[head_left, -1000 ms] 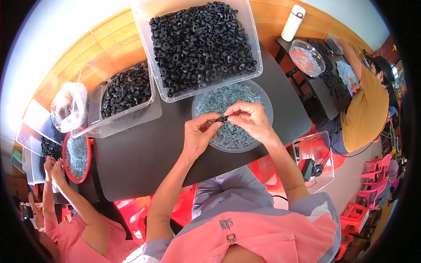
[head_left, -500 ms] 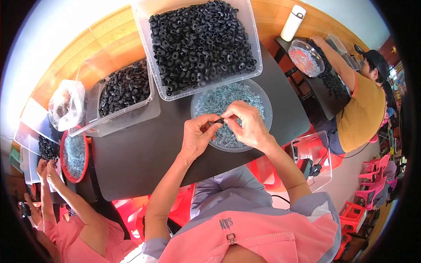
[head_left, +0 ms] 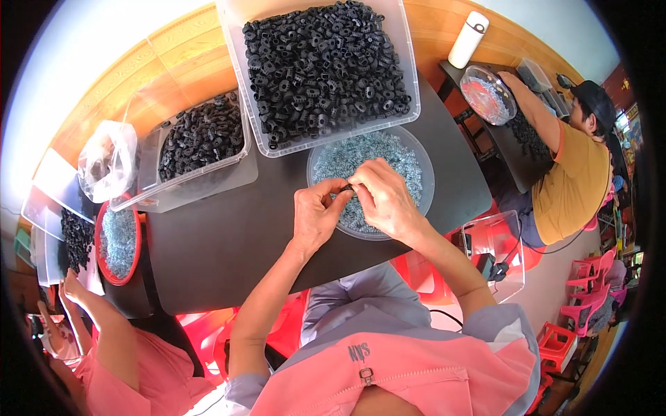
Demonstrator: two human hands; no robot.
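My left hand (head_left: 316, 216) and my right hand (head_left: 383, 197) meet over the near rim of a round clear bowl (head_left: 423, 166) full of small pale metal springs. Between the fingertips of both hands sits a small black plastic ring part (head_left: 345, 187). Both hands pinch it from either side. Behind the bowl stands a large clear bin (head_left: 409, 62) heaped with the same black ring parts. All of this rests on a black table (head_left: 222, 243).
A smaller clear bin of black parts (head_left: 198, 142) sits to the left, with a clear plastic bag (head_left: 107, 159) beside it. A red bowl of springs (head_left: 118, 239) lies at the far left by another person's hand (head_left: 69, 288). A person in an orange shirt (head_left: 569, 166) works at the right table.
My two hands have stayed together over the spring bowl, shifting only slightly as the fingers work the small black part.
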